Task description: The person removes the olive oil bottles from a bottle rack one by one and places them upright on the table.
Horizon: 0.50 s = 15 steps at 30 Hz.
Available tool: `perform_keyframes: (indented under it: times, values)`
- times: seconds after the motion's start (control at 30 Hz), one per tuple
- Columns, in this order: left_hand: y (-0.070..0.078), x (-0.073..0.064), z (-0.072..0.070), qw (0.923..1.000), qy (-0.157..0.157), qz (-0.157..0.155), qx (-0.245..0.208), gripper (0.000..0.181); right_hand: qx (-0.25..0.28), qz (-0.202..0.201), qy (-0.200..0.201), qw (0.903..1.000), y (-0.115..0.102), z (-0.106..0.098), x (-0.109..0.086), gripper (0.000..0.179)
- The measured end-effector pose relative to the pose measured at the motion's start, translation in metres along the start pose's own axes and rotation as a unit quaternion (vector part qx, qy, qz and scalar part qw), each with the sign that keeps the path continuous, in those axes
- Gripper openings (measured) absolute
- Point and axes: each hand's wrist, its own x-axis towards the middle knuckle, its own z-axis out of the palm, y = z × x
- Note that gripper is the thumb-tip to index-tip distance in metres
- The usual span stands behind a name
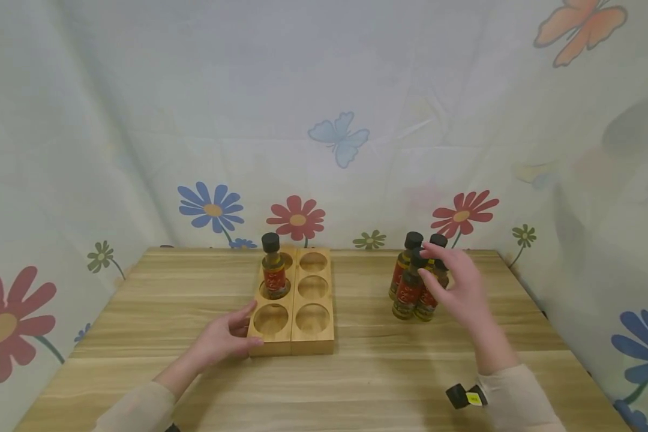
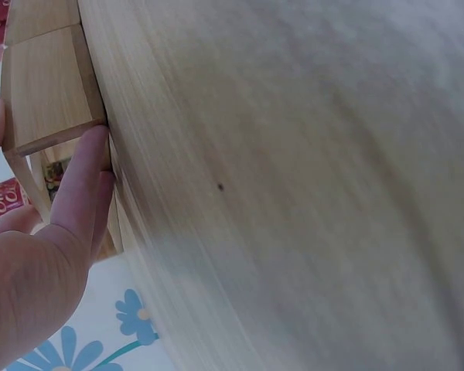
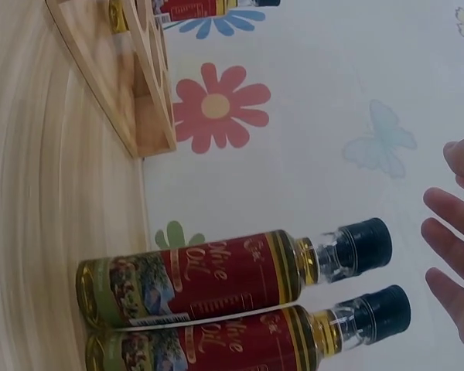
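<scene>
My left hand grips the front left corner of a wooden rack with round holes. From the left wrist, fingers show against the rack's end, low by the tabletop. One olive oil bottle, with black cap and red label, stands upright in the middle hole of the rack's left row. Several more olive oil bottles stand close together at the right. Over their caps hovers my right hand, thumb and fingers spread. The right wrist view shows its fingers apart from the black caps.
The wood-grain tabletop reaches back to a pale curtain printed with flowers and butterflies. Bare tabletop lies between the rack and the bottle group. A black strap piece with a yellow tag sits at the right sleeve.
</scene>
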Motion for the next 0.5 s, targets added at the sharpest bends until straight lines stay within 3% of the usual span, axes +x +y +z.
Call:
perform_keyframes:
  times: [0.3,0.5]
  values:
    - [-0.001,0.001,0.000,1.0000,0.001,-0.003,0.004,0.092,0.009,-0.009,-0.022,0.9997,-0.012,0.017,0.002,0.060]
    - [0.000,0.000,-0.001,1.0000,-0.001,-0.001,0.008,0.092,0.024,-0.041,-0.029,0.9984,-0.016,0.029,0.005,0.054]
